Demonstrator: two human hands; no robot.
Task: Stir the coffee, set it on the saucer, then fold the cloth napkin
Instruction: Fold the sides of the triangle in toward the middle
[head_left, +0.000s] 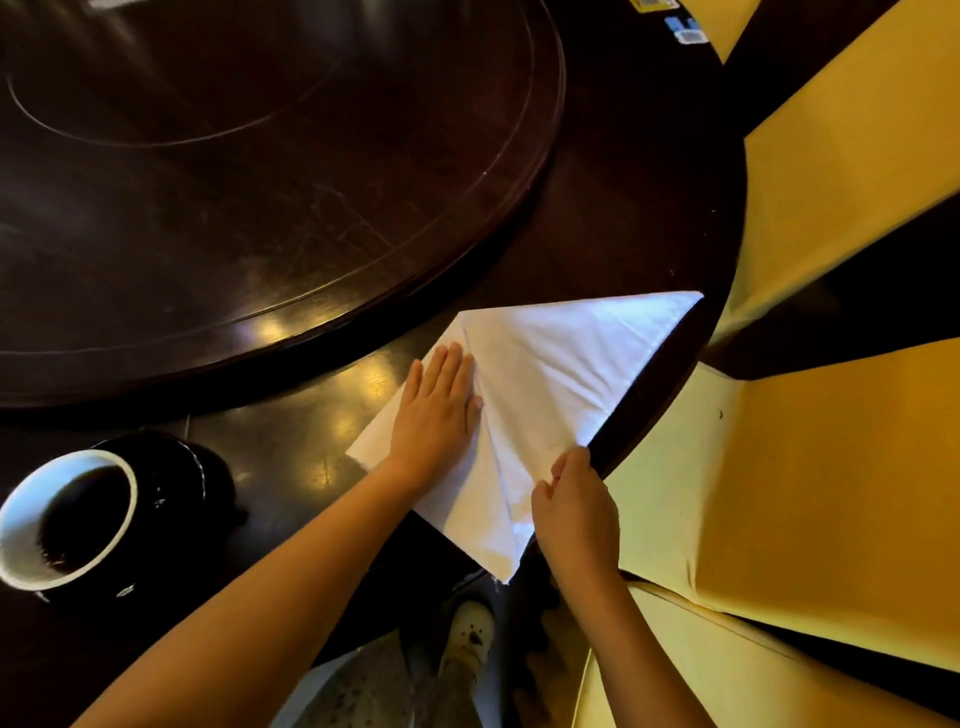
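Note:
A white cloth napkin (550, 374) lies folded into a triangle on the dark table, near its right edge. My left hand (436, 410) rests flat on the napkin's left part, fingers together. My right hand (574, 512) pinches the napkin's near right edge between thumb and fingers at the table's rim. At the far left a cup (65, 514) with a white inside holds dark coffee and stands on a black saucer (176, 467).
A large dark turntable (249, 171) covers the table's middle, its rim just beyond the napkin. Yellow-covered chairs (810, 493) stand close to the table's right edge. My shoe (470, 636) shows on the floor below.

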